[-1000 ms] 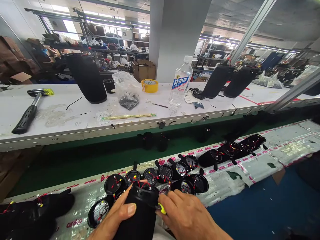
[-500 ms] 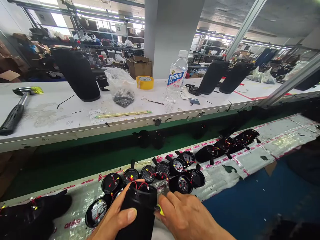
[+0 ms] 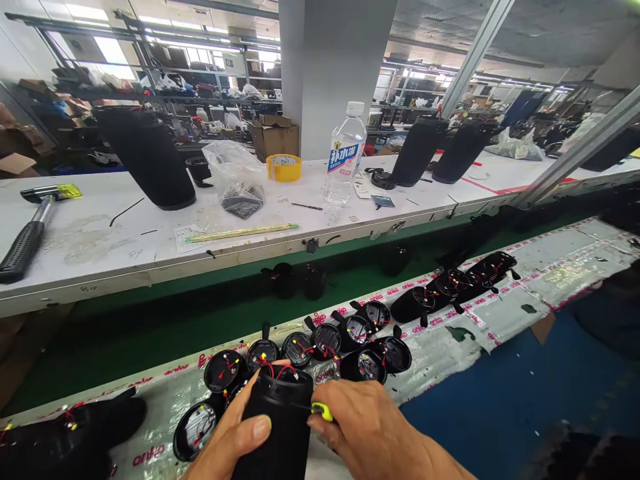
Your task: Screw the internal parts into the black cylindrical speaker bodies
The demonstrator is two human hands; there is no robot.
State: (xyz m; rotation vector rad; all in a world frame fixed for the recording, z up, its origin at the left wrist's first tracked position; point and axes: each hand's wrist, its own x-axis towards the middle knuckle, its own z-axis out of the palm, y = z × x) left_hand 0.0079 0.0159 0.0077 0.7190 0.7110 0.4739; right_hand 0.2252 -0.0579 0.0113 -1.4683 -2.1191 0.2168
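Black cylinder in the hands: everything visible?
The black cylindrical housing is held nearly upright between the left hand and right hand. Its body looks matte, under a smoother collar at the top end, where red wires show. A yellow-green object in the right fingers sits against its side. The lower end is out of view.

A square grey concrete pillar [image 3: 335, 73] rising behind a long white-topped workbench [image 3: 95, 267]; beyond, dark metal shelving [image 3: 145, 99] packed with brown cardboard cartons [image 3: 274, 139] and bags, bright daylit windows [image 3: 113, 33] along the far wall, a ribbed grey ceiling [image 3: 465, 20] overhead, dark blue floor [image 3: 500, 413] at lower right.
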